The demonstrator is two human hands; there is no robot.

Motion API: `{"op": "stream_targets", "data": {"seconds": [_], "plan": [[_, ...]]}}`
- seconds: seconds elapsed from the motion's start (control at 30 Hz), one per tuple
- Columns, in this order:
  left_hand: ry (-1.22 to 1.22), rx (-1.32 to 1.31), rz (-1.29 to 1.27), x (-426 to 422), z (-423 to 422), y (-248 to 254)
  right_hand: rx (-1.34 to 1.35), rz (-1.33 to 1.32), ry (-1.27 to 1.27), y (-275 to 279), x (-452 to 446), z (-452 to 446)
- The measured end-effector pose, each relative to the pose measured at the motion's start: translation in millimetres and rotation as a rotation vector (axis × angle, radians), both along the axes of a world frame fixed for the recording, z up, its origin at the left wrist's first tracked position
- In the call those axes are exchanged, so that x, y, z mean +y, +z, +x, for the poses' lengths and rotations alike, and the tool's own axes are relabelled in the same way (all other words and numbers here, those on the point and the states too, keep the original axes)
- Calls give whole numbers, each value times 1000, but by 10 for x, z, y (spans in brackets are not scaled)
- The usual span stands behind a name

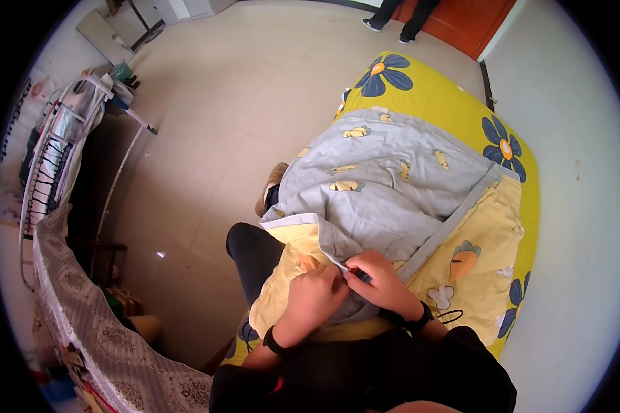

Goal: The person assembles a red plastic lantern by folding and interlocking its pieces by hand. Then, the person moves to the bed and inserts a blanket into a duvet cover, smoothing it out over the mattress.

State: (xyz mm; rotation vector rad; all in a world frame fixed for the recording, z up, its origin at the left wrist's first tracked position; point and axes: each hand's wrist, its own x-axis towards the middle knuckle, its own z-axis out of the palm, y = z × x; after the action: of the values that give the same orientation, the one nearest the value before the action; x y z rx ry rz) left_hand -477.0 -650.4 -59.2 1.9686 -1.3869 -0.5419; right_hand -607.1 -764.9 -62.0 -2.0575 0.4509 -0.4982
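A duvet cover [386, 179], grey with small yellow carrots on one face and yellow with orange carrots on the other, lies across my lap and the bed. My left hand [312, 299] pinches the grey hem at its near edge. Right beside it, my right hand [380, 281] grips the same hem, thumb and fingers closed. The fingertips of both hands nearly meet, and whatever small part lies between them is hidden. To the right, the grey layer is turned back along a straight edge, showing the yellow face with a large carrot print [463, 261].
Beneath the cover is a yellow bed sheet [448, 96] with blue flowers. A white wall [565, 138] runs along the right. At left stand a metal rack [55, 144] and a patterned cloth [83, 310]. Another person's legs [399, 20] are near the red door [461, 24].
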Motion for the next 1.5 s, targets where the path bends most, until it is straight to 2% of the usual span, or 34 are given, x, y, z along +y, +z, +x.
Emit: {"op": "stream_targets", "data": {"seconds": [0.17, 0.47, 0.53, 0.67, 0.73, 0.77, 0.8, 0.87, 0.9, 0.93, 1.0, 1.03, 1.13, 1.27, 1.43, 1.5], "plan": [[-47, 55, 43, 3, 80, 35, 34, 0, 47, -9, -2, -3], [-179, 482, 16, 17, 136, 42, 42, 244, -2, 2, 50, -44], [-213, 669, 29, 34, 118, 27, 23, 345, -78, -56, 68, -48], [-254, 707, 69, 51, 125, 91, 48, 378, -79, -92, 40, -59], [-592, 639, 51, 68, 172, 150, 77, 347, -210, -181, 37, -53], [-786, 600, -45, 67, 174, 151, 78, 348, -210, -249, 16, -59], [-784, 600, -45, 75, 161, 154, 44, 380, -227, -326, -24, -74], [-737, 486, -54, 96, 112, 171, 12, 415, -238, -350, -59, -90], [-646, 331, -33, 64, 131, 231, 25, 458, -234, -321, -62, -96], [-645, 331, -32, 26, 120, 214, 37, 501, -233, -286, -59, -100], [-147, 399, -149, -49, 75, 111, 58, 413, -191, -141, -26, -81], [-139, 475, -30, -23, 142, 39, 79, 324, -149, -96, -15, -70], [-43, 447, -126, -22, 103, 45, 35, 223, -54, -75, -10, -75], [-55, 337, -138, -30, 82, 18, 64, -27, 159, -35, -29, 0], [-79, 461, -82, -7, 136, -98, 87, -72, 172, -69, -5, 40], [-91, 535, -104, 4, 151, -119, 191, 104, 132, -43, -6, 26]]}}
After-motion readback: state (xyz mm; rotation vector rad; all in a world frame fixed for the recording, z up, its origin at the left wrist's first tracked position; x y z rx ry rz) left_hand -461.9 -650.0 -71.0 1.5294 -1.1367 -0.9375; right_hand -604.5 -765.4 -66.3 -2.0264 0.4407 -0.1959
